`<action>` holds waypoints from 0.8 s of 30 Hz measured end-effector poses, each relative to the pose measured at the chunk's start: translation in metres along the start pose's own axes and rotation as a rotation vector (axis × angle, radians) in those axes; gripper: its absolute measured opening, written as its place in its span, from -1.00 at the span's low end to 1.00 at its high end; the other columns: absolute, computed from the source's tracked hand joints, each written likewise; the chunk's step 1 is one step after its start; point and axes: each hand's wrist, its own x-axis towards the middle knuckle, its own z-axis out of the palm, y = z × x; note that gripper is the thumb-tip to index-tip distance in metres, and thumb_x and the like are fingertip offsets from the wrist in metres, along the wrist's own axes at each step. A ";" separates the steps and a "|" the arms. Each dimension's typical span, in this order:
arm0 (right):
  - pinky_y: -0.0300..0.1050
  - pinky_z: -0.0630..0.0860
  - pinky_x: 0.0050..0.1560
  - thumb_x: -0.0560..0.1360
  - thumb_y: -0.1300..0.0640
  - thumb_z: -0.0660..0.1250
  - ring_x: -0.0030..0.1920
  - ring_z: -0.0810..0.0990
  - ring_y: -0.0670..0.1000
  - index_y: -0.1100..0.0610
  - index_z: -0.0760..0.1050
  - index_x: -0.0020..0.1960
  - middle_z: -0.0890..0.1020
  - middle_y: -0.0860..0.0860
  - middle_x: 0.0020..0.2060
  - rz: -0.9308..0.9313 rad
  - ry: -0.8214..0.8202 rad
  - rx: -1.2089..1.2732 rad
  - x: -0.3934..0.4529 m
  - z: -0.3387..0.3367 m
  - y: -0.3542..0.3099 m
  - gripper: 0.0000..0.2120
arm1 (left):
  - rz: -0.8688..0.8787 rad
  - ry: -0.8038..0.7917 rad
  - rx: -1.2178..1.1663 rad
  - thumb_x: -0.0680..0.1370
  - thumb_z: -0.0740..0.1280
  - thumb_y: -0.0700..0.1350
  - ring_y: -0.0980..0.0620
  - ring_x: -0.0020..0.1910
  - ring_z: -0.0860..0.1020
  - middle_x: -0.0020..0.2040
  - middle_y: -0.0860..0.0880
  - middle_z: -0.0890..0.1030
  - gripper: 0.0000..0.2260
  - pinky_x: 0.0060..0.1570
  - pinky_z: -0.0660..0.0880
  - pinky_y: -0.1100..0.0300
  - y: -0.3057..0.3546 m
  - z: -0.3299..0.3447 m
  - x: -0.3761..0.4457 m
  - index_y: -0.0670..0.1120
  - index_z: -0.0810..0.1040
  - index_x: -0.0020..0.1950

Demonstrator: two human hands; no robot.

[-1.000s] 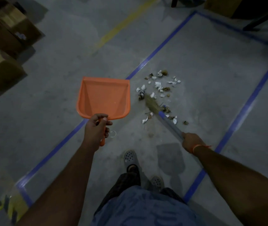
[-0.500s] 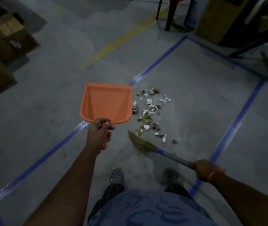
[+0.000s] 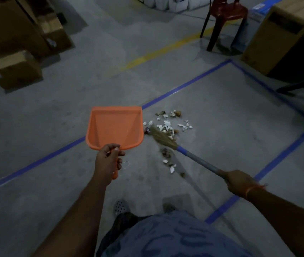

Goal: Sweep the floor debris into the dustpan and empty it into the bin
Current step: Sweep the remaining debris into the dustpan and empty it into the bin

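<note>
My left hand point(image 3: 108, 160) grips the handle of an orange dustpan point(image 3: 115, 127), held over the floor with nothing in it. My right hand point(image 3: 237, 180) holds the grey handle of a broom point(image 3: 195, 159). Its straw head point(image 3: 161, 135) lies in a scatter of white and brown debris point(image 3: 169, 125) on the concrete, just right of the dustpan. A few more scraps point(image 3: 169, 162) lie nearer to me, beside the broom shaft. No bin is in sight.
Blue tape lines point(image 3: 184, 85) mark a rectangle on the floor; a yellow line point(image 3: 158, 53) runs beyond. Cardboard boxes point(image 3: 12, 70) stand at the left, a red plastic chair point(image 3: 225, 17) and a tall box point(image 3: 280, 34) at the back right. My feet point(image 3: 120, 207) are below.
The broom head has swung forward from near my feet back into the debris beside the dustpan. The camera has tilted up, showing the chair and boxes. The dustpan stays in my left hand.
</note>
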 end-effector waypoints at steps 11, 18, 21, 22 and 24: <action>-0.15 0.51 -0.02 0.52 0.10 0.18 0.03 0.60 0.02 -0.22 0.31 0.43 0.60 0.01 0.07 -0.108 -0.172 -0.215 -0.005 -0.015 0.076 -0.49 | 0.019 -0.065 0.093 0.69 0.26 -0.23 0.02 -0.42 0.49 -0.14 -0.20 0.65 -0.89 -0.49 0.45 0.20 0.012 0.049 -0.016 -0.17 0.56 0.16; -0.11 0.53 0.09 0.54 0.08 0.22 0.04 0.60 0.05 -0.02 0.50 0.31 0.60 0.05 0.08 0.042 -0.135 -0.036 0.016 -0.034 0.080 -0.65 | 0.005 -0.109 0.135 0.69 0.26 -0.24 -0.01 -0.41 0.49 -0.11 -0.24 0.64 -0.88 -0.48 0.46 0.20 0.007 0.049 -0.023 -0.16 0.56 0.17; -0.12 0.53 0.05 0.54 0.10 0.23 0.02 0.60 0.06 -0.01 0.47 0.37 0.62 0.07 0.08 0.060 -0.115 0.065 0.022 -0.033 0.087 -0.61 | -0.001 -0.103 0.153 0.69 0.25 -0.24 0.00 -0.42 0.48 -0.11 -0.24 0.64 -0.87 -0.47 0.45 0.19 0.005 0.047 -0.027 -0.19 0.55 0.19; -0.15 0.53 -0.01 0.55 0.10 0.23 0.00 0.61 0.06 0.00 0.45 0.39 0.62 0.08 0.07 0.064 -0.116 0.104 0.021 -0.034 0.090 -0.59 | 0.000 -0.099 0.152 0.69 0.25 -0.25 0.00 -0.42 0.48 -0.12 -0.23 0.64 -0.87 -0.47 0.45 0.20 0.005 0.046 -0.029 -0.20 0.54 0.20; -0.21 0.50 -0.25 0.57 0.07 0.24 -0.16 0.63 0.04 0.00 0.44 0.41 0.64 0.10 -0.04 0.073 -0.125 0.205 0.017 -0.035 0.096 -0.60 | 0.003 -0.093 0.144 0.69 0.24 -0.25 0.00 -0.42 0.48 -0.13 -0.22 0.64 -0.87 -0.47 0.45 0.21 0.005 0.045 -0.030 -0.21 0.54 0.21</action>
